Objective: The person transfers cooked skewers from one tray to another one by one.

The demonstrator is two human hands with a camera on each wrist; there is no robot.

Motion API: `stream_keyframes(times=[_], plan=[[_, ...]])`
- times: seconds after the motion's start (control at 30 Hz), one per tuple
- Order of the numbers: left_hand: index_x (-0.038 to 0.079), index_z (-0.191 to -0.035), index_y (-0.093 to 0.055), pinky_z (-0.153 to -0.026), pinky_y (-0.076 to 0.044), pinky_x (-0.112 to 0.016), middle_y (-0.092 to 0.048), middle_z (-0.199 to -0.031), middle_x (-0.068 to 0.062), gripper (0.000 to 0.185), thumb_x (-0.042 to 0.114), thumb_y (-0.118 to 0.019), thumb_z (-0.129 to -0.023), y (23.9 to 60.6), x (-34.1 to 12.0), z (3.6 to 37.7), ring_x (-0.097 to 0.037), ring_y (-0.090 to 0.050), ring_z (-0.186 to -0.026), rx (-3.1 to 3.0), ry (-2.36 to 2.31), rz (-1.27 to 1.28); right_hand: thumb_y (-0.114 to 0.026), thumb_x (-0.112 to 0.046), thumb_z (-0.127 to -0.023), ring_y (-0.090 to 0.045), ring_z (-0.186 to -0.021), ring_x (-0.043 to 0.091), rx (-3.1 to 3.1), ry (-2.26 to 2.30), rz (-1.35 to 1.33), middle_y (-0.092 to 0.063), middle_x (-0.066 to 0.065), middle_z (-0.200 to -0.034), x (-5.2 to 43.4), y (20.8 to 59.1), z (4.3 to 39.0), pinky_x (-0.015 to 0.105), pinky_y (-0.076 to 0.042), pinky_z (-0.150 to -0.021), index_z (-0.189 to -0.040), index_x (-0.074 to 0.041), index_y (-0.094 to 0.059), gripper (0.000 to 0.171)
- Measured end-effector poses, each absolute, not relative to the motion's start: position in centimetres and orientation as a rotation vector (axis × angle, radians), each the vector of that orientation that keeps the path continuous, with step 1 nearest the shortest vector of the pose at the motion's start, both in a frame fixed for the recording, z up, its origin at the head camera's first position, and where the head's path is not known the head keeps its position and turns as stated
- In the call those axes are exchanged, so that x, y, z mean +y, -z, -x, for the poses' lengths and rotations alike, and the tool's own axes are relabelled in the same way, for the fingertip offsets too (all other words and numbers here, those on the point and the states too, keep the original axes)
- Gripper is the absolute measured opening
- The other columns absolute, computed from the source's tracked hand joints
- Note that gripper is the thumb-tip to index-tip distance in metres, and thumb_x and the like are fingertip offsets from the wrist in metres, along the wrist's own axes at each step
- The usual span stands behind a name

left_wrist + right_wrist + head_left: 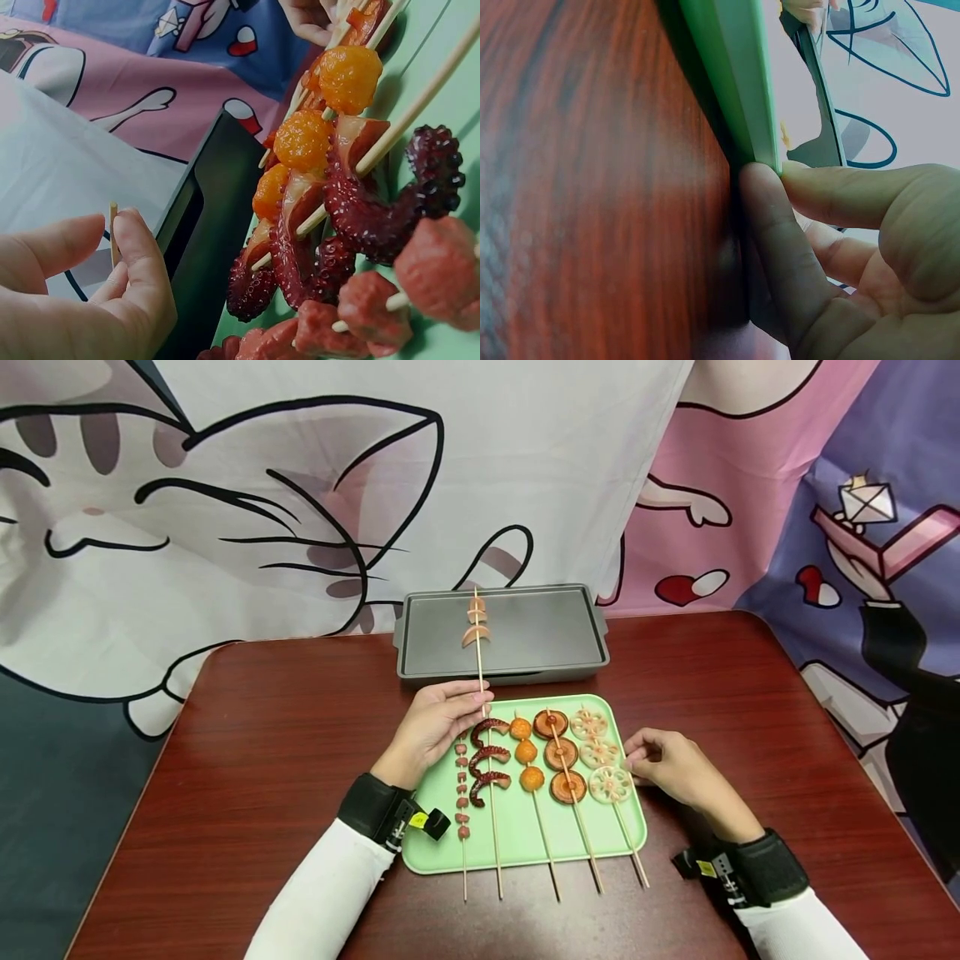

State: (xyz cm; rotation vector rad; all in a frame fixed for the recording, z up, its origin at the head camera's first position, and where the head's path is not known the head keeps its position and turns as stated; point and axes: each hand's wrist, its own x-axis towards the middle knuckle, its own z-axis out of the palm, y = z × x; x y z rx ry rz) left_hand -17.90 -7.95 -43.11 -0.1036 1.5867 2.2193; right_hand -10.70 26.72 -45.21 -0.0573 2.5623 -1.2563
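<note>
My left hand (437, 724) pinches the stick of a skewer (480, 662) between thumb and fingers. Curved pale-orange pieces on its far end overlap the grey baking tray (536, 639) in the head view. In the left wrist view, the stick shows between the fingertips of that hand (124, 277). On the right, my other hand (669, 766) holds the edge of the light-green tray (517, 839); the right wrist view shows thumb and finger pinching its rim (742, 82). Closest to the left hand on this tray is a skewer of dark-red octopus tentacles (489, 755).
More skewers lie side by side on the green tray: small red meat cubes (462, 802), orange balls (527, 752), mushroom caps (560, 754) and lotus root slices (600, 754). Their sticks jut past its near edge. A printed cloth (525, 468) hangs behind the brown table (285, 760).
</note>
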Motion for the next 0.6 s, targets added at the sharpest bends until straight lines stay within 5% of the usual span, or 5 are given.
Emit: stream_keyframes(times=[0.6], plan=[[-0.017,-0.132,-0.058,-0.07,-0.063,-0.019,-0.074,-0.097,-0.011,0.04,-0.017,-0.063,-0.093,43.04,-8.27,18.17,-0.011,-0.074,-0.078,1.728,-2.173,0.08,-0.07,-0.004,-0.096,-0.064,-0.079,0.008,2.55,1.276,0.06,-0.066,0.007,-0.089,26.7,45.23,10.69,0.022,-0.062,-0.067,-0.104,0.0,-0.069,0.01]])
